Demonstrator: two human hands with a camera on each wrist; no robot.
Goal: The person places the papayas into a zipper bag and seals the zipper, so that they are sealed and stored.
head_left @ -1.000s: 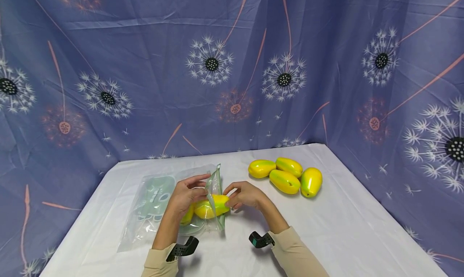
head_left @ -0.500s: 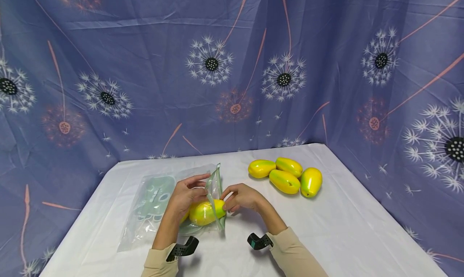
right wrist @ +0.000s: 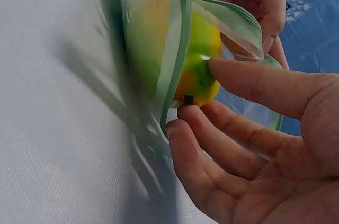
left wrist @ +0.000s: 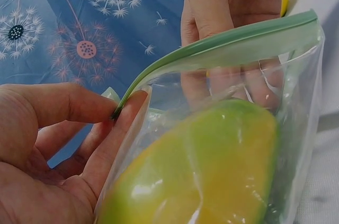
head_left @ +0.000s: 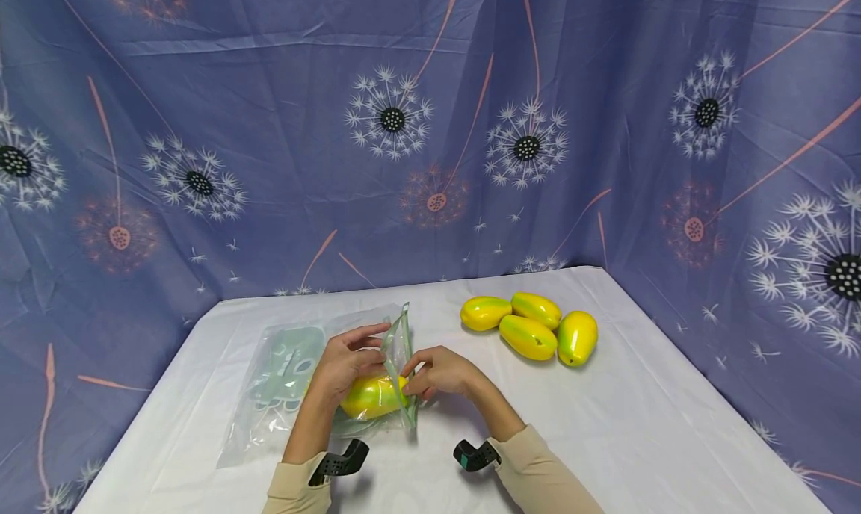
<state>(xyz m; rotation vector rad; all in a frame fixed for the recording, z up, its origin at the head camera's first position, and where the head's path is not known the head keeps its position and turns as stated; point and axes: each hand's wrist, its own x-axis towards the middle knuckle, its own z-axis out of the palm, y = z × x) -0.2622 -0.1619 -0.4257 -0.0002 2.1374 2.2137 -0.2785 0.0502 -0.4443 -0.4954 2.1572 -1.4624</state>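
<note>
A clear zip bag (head_left: 245, 435) with a green zip strip lies on its side, its mouth facing right. My left hand (head_left: 341, 361) pinches the bag's edge by the zip strip (left wrist: 233, 44) between thumb and fingers. Inside the bag mouth sits a yellow-green papaya (head_left: 370, 398), its stem end (right wrist: 198, 83) at the opening. With thumb above and fingertips below, my right hand (head_left: 440, 372) holds that end of the papaya. Deeper in, another yellow fruit is almost wholly hidden behind the left hand and wrist.
Several yellow-green papayas (head_left: 528, 338) lie grouped at the back right of the white-covered table (head_left: 646, 424). A pale green printed shape (head_left: 289, 364) shows at the bag's left part. Behind the table hangs a blue dandelion-patterned cloth (head_left: 289, 73).
The right hand has moved left, sliding the papaya further into the bag. The second fruit in there has gone mostly out of sight. My left hand has kept its place on the bag's edge.
</note>
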